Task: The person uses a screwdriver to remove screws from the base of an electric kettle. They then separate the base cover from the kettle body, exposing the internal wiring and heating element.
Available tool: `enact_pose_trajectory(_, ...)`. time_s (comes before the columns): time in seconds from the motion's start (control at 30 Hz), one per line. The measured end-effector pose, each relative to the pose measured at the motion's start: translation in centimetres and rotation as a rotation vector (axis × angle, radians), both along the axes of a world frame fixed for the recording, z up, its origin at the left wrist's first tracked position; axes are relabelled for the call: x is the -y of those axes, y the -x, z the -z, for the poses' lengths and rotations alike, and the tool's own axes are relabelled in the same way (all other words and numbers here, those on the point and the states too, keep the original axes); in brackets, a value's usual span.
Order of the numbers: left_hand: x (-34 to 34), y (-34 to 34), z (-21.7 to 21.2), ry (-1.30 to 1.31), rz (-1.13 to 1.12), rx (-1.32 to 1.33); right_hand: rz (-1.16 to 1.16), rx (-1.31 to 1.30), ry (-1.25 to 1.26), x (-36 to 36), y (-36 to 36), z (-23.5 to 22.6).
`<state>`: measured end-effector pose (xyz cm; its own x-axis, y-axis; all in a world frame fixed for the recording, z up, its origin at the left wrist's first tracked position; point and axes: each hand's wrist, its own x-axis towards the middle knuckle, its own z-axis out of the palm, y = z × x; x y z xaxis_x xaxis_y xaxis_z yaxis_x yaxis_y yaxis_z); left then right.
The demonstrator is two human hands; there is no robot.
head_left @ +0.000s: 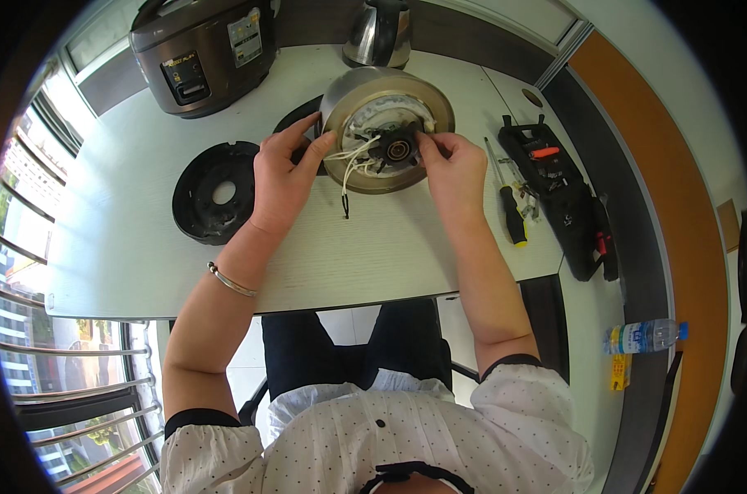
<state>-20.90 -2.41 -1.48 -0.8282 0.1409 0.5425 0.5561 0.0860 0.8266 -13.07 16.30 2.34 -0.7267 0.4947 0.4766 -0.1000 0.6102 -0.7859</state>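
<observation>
Head view: left hand [281, 177] steadies upturned kettle [386, 128]; right hand [451, 169] pinches base connector [398, 148]; loose white wires [353, 160] may snag, tear.

Bright daylight from left windows, soft shadows, sharp centre — heavy fisheye bend, dark vignette at edges

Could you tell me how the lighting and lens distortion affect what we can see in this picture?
Head view: daylight is even, the hands and the kettle base sharp; fisheye bends the table edge; black vignette rings the frame; mild glare on the steel kettle.
</observation>
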Motion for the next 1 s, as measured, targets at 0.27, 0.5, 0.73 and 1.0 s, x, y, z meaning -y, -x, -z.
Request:
enact_pose_trajectory(0.27, -0.1, -0.3, -0.2, 0.069, -0.031, -0.028, -0.007, 0.027, -0.095, -0.9, 0.4, 0.9)
enact_pose_trajectory(0.5, 0.1, -0.4, -0.4, 0.08, -0.033, -0.035, -0.05, -0.112, -0.39, -1.0, 0.3, 0.3)
enact_pose_trajectory(0.73, 0.1, 0.1, 0.0, 0.02, 0.016, -0.01, -0.052, -0.14, -0.647, -1.5, 0.1, 0.4)
enact_pose_trajectory(1.0, 0.1, 0.0, -0.5, -0.039, 0.042, 0.089, -0.013, -0.213, -0.669, -1.3, -0.1, 0.2)
